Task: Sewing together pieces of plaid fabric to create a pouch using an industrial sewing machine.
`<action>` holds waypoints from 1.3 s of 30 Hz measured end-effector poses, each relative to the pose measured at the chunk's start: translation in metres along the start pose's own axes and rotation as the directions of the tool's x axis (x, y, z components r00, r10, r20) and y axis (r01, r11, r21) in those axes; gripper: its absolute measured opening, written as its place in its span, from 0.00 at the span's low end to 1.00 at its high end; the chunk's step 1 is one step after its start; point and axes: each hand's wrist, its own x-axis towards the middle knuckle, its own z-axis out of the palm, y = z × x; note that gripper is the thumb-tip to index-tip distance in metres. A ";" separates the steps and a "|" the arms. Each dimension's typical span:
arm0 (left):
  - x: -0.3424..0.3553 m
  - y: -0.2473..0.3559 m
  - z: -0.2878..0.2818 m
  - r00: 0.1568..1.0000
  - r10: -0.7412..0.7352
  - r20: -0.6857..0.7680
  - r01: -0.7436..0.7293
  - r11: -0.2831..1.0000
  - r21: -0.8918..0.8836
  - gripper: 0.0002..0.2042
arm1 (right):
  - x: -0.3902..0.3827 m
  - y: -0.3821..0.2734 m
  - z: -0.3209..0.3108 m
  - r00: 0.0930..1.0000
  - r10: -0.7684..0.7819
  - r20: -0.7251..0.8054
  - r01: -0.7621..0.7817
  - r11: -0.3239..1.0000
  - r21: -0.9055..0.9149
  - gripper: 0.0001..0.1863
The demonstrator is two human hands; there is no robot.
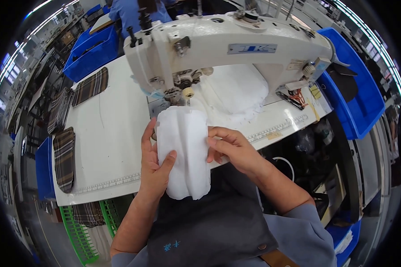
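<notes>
1. Piece: white, oblong cloth piece with rounded corners (187, 178), creased lengthwise down the middle. It is in the hands, on the near side of the white, long-armed sewing machine (205, 42).
2. Long axis: runs near to far, with only a slight lean. Near end lies over the dark grey cloth apron (209, 222), past the near edge of the white, smooth tabletop (107, 142).
3. Key relation: the far short edge sits just on the near side of the metal needle-and-foot assembly (173, 95), roughly in line with it. Contact between the two: cannot tell; the view is from above.
4. Left hand (155, 167): at the left long edge, about halfway along. Thumb lies flat on top, fingers at the edge and underneath; the cloth is clamped between them.
5. Right hand (231, 149): at the right long edge, slightly farther up than the left thumb. Thumb and forefinger are close together at the edge; cannot tell whether cloth is pinched between them. The piece lies to the left of these fingertips.
6. Nearer hand: the right fingertips appear a little nearer the far short edge than the left thumb tip; the left hand reaches farther onto the cloth.
</notes>
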 end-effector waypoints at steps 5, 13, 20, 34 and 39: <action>-0.008 -0.018 -0.025 0.984 0.154 0.091 -0.179 0.886 0.428 0.34 | 0.008 0.001 0.010 0.997 -0.064 0.031 0.067 0.991 -0.115 0.16; -0.001 0.001 0.020 0.931 0.303 0.203 -0.360 0.673 0.645 0.41 | -0.004 -0.004 0.029 0.855 -0.471 0.216 0.493 0.610 -0.621 0.23; -0.015 0.005 -0.007 0.988 -0.151 0.006 0.147 0.967 0.209 0.20 | -0.011 -0.016 0.006 0.749 -0.623 0.225 0.569 0.432 -0.700 0.08; -0.051 0.092 -0.085 0.736 0.605 -0.303 0.066 0.381 0.922 0.23 | 0.082 -0.074 -0.127 0.706 -0.693 0.145 0.063 -0.142 -0.988 0.13; -0.047 0.084 -0.052 0.903 0.397 -0.161 0.155 0.048 0.987 0.25 | 0.096 -0.065 -0.130 0.671 -0.658 0.341 -0.092 -0.530 -0.843 0.17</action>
